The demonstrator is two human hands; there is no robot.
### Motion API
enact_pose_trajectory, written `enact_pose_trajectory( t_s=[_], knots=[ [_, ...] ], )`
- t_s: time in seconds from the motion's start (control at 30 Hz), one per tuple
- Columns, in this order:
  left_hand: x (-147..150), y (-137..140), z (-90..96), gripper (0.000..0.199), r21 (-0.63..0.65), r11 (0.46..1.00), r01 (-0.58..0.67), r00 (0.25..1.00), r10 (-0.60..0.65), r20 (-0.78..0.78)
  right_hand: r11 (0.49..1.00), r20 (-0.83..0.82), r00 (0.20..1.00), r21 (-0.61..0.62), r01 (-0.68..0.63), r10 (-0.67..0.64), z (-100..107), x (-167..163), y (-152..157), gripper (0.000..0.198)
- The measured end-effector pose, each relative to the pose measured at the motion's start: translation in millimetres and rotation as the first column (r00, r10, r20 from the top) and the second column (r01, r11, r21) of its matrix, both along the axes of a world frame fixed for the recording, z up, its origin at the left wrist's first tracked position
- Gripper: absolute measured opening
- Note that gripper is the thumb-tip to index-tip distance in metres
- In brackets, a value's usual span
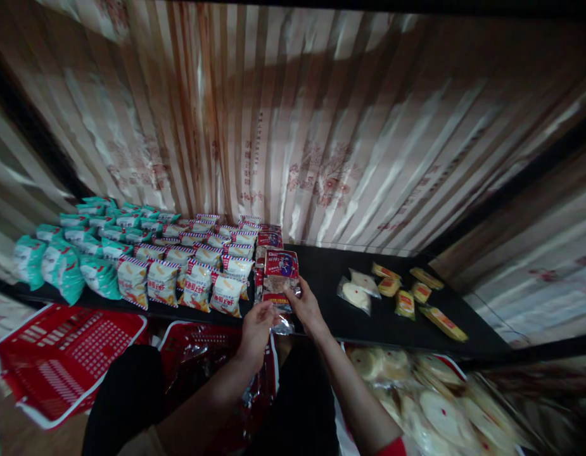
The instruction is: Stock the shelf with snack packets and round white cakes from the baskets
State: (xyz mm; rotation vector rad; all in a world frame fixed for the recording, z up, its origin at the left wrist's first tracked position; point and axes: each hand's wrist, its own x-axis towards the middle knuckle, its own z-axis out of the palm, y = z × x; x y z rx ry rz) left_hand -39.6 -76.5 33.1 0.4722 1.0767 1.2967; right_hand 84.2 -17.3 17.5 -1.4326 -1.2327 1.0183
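Over the front of the black shelf, my right hand point(306, 305) grips a red snack packet point(280, 269) by its lower right side, thumb on the front. My left hand point(257, 326) is closed at the packet's lower edge, its fingertips partly hidden. Shiny clear wrapping point(284, 325) shows just below, between the hands. Behind the held packet, more red packets point(270, 237) stand in a column. Directly left of it are rows of white shrimp-snack bags point(195, 285).
Teal bags point(62, 269) fill the shelf's left end. Round pale packs point(356, 296) and small yellow packs point(405, 304) lie on the black shelf point(328, 316) at right. Below are a red basket point(59, 361), another red basket point(176, 332) with packets, and bagged round flat items point(439, 411).
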Motion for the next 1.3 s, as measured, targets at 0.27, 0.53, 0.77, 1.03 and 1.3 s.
enact_pose_trajectory(
  t_s=[0.27, 0.53, 0.77, 1.03, 1.3],
  knots=[
    [-0.6, 25.4, -2.6, 0.016, -0.054, 0.998, -0.037, 0.999, 0.037, 0.003, 0.999, 0.267, 0.963, 0.030, 0.029, -0.036, -5.3, -0.9, 25.5, 0.064],
    [-2.2, 34.1, -10.8, 0.009, -0.054, 0.995, -0.078, 0.996, 0.081, 0.038, 0.990, 0.597, 0.796, 0.143, 0.012, -0.096, -2.0, -5.4, 25.4, 0.039],
    [-5.2, 36.4, -15.7, 0.006, -0.056, 0.994, -0.092, 0.995, 0.093, 0.026, 0.979, 0.773, 0.616, 0.205, -0.019, -0.151, 5.2, -18.2, 34.4, 0.037],
    [-5.6, 39.3, -17.5, 0.014, -0.054, 0.996, -0.075, 0.997, 0.076, 0.001, 0.966, 0.872, 0.488, 0.153, -0.207, -0.034, 22.5, -43.8, 60.1, 0.043],
    [-5.7, 41.4, -17.1, 0.012, -0.074, 0.996, -0.055, 0.998, 0.053, -0.024, 0.980, 0.921, 0.366, -0.072, -0.188, 0.138, 19.4, -51.8, 84.0, 0.058]
  ],
)
